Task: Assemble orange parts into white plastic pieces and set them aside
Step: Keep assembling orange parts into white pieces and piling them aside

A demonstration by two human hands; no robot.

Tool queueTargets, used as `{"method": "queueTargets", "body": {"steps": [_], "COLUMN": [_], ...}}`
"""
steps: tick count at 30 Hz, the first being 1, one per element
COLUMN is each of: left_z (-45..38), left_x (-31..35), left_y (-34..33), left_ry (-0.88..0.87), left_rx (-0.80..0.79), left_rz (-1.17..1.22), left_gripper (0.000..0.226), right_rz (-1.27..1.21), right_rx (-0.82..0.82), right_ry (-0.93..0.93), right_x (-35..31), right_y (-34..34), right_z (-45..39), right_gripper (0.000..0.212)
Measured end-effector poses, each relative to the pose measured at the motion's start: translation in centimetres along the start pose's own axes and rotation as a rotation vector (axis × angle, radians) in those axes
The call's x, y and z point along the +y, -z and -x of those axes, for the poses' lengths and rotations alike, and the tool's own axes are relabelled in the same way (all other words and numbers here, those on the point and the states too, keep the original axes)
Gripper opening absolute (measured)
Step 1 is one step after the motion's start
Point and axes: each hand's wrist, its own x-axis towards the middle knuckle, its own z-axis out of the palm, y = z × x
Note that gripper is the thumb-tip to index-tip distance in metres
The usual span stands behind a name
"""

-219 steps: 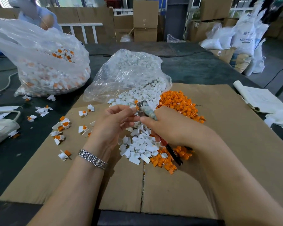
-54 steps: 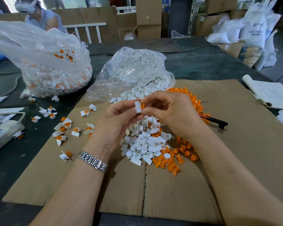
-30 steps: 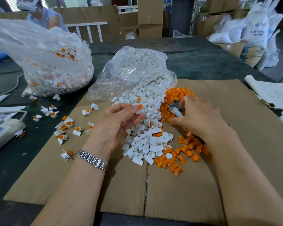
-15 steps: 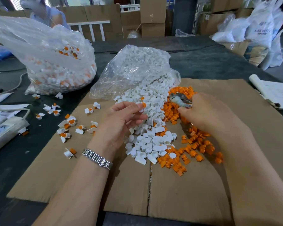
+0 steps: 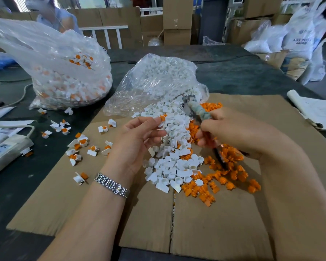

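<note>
My left hand (image 5: 137,140) pinches a white piece with an orange part (image 5: 161,119) at its fingertips, above the pile of white pieces (image 5: 175,147). My right hand (image 5: 231,130) grips a pair of pliers (image 5: 196,110) with a taped head, jaws pointing up-left toward the held piece but apart from it. Loose orange parts (image 5: 224,172) lie to the right of and below the white pile on the cardboard sheet (image 5: 224,223). Several assembled pieces (image 5: 81,144) lie scattered to the left.
A clear bag of white pieces (image 5: 158,81) lies behind the pile. A bigger bag of assembled pieces (image 5: 64,76) stands at back left. A power strip (image 5: 4,149) sits at the left edge, papers (image 5: 316,110) at the right. A person is behind the table.
My right hand left the held piece, took the pliers from the cardboard and swung their head up toward my left hand. My left hand kept its hold on the piece.
</note>
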Motion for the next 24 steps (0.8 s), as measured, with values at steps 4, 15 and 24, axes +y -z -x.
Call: {"method": "queueTargets", "body": {"steps": [4, 15, 24], "left_z": [0.0, 0.1, 0.2], "left_x": [0.1, 0.3, -0.1], "left_y": [0.0, -0.1, 0.0], "left_ry": [-0.007, -0.031, -0.018], "left_rx": [-0.001, 0.045, 0.054], "left_rz": [0.025, -0.012, -0.054], "left_gripper": [0.035, 0.010, 0.010], "right_rz": [-0.128, 0.134, 0.323], "right_rx": [-0.148, -0.178, -0.022], "right_ry": [0.018, 0.126, 0.157], "right_x": [-1.3, -2.0, -1.5], "right_y": [-1.0, -3.0, -5.0], "right_z": [0.3, 0.9, 0.9], "right_gripper": [0.017, 0.032, 0.041]}}
